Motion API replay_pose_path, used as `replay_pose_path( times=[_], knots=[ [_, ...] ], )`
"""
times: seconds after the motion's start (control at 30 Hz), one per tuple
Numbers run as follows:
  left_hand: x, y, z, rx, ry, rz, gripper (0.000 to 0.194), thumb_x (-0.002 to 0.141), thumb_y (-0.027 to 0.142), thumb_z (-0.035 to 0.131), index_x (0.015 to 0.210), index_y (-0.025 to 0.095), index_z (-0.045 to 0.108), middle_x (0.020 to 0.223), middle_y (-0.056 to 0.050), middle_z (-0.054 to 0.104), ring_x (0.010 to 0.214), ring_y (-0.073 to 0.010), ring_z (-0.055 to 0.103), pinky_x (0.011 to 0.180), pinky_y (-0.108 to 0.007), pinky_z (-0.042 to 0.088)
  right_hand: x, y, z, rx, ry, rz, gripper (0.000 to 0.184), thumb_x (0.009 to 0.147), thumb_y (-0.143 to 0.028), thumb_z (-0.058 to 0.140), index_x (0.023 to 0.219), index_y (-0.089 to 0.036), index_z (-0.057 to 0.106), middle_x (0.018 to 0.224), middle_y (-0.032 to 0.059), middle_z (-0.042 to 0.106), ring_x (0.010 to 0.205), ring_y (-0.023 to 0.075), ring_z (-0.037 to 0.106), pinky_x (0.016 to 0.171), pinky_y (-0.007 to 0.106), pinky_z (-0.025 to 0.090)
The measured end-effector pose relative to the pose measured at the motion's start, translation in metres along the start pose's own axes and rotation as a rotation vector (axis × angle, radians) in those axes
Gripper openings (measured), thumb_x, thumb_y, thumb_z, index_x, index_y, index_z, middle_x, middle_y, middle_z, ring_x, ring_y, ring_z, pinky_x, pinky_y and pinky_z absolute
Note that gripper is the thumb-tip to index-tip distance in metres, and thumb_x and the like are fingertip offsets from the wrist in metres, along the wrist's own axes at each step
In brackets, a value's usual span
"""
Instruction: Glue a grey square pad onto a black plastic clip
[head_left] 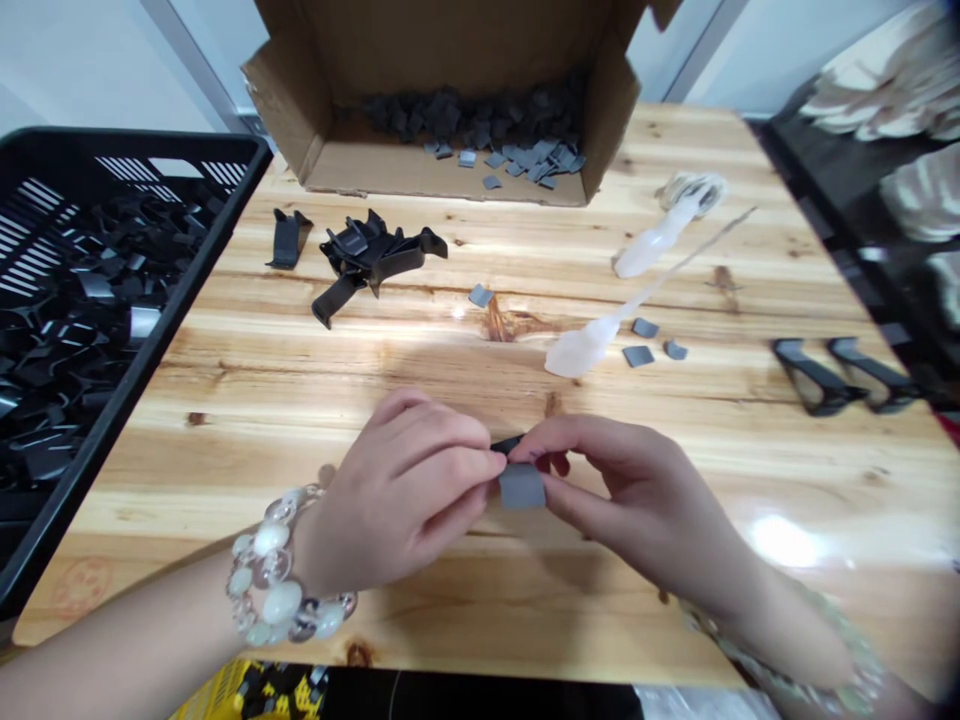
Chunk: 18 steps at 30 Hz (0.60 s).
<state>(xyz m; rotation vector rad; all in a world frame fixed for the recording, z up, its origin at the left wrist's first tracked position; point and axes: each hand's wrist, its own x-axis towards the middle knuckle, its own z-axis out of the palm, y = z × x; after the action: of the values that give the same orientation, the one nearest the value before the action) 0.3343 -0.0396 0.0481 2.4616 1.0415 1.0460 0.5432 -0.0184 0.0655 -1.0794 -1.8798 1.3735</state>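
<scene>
Both hands meet over the front middle of the wooden table. My left hand (424, 480) is closed on a black plastic clip (507, 444), most of which its fingers hide. In the thumb and forefinger of my right hand (626, 490) is a small grey pad (523, 486), touching or very close to the clip. Farther back lie a loose grey pad (481, 295) and several more grey pads (639, 356) beside a white squeeze bottle (583, 346) with a long thin tip.
A pile of black clips (375, 250) lies at the back left. Behind it stands a cardboard box (450, 180) holding many grey pads. A black crate (247, 200) full of clips is at left. Two black clips (825, 385) lie at right, below a second white bottle (649, 245).
</scene>
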Motion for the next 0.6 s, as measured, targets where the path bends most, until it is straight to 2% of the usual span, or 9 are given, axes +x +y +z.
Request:
replay_pose_path(
  times=[0.1, 0.27, 0.4, 0.53, 0.6],
  knots=[
    [-0.0016, -0.0014, 0.0006, 0.101, 0.022, 0.068, 0.014, 0.085, 0.010, 0.057, 0.097, 0.017, 0.059, 0.091, -0.003, 0.067, 0.079, -0.0141, 0.062, 0.077, -0.037, 0.043, -0.0001, 0.0001, -0.0009, -0.078, 0.005, -0.053, 0.015, 0.080, -0.010, 0.060, 0.089, -0.020, 0.068, 0.080, -0.0009, 0.070, 0.075, 0.0098, 0.062, 0.071, 0.021, 0.051],
    [-0.0018, -0.0014, -0.0001, 0.174, 0.032, 0.075, 0.014, 0.085, 0.013, 0.059, 0.098, 0.018, 0.059, 0.089, -0.002, 0.069, 0.076, -0.0142, 0.064, 0.077, -0.037, 0.044, -0.0002, 0.0003, -0.0015, -0.090, 0.021, -0.060, 0.014, 0.081, -0.012, 0.061, 0.091, -0.021, 0.067, 0.084, 0.0005, 0.071, 0.077, 0.0118, 0.063, 0.071, 0.023, 0.053],
    [-0.0009, 0.0007, -0.0025, 0.242, 0.050, 0.095, 0.013, 0.085, 0.012, 0.060, 0.094, 0.021, 0.059, 0.088, 0.001, 0.069, 0.074, -0.0126, 0.065, 0.077, -0.035, 0.044, -0.0010, -0.0013, -0.0024, 0.065, 0.034, -0.030, 0.014, 0.083, -0.015, 0.062, 0.095, -0.022, 0.065, 0.086, 0.0015, 0.069, 0.078, 0.0128, 0.063, 0.071, 0.026, 0.054],
    [-0.0008, 0.0037, -0.0045, 0.299, 0.099, 0.192, 0.014, 0.082, 0.007, 0.062, 0.087, 0.020, 0.060, 0.088, 0.004, 0.069, 0.072, -0.0101, 0.064, 0.076, -0.032, 0.044, -0.0012, -0.0023, -0.0028, 0.248, -0.029, 0.025, 0.019, 0.081, -0.017, 0.066, 0.098, -0.023, 0.061, 0.083, 0.0006, 0.066, 0.075, 0.0120, 0.062, 0.067, 0.024, 0.054],
    [-0.0009, 0.0048, -0.0046, 0.286, 0.118, 0.186, 0.014, 0.082, 0.009, 0.062, 0.088, 0.020, 0.059, 0.089, 0.004, 0.068, 0.073, -0.0102, 0.063, 0.076, -0.033, 0.044, -0.0009, -0.0019, -0.0028, 0.271, -0.048, 0.039, 0.019, 0.081, -0.017, 0.067, 0.097, -0.023, 0.060, 0.081, -0.0003, 0.065, 0.073, 0.0110, 0.062, 0.066, 0.023, 0.054]
  ],
)
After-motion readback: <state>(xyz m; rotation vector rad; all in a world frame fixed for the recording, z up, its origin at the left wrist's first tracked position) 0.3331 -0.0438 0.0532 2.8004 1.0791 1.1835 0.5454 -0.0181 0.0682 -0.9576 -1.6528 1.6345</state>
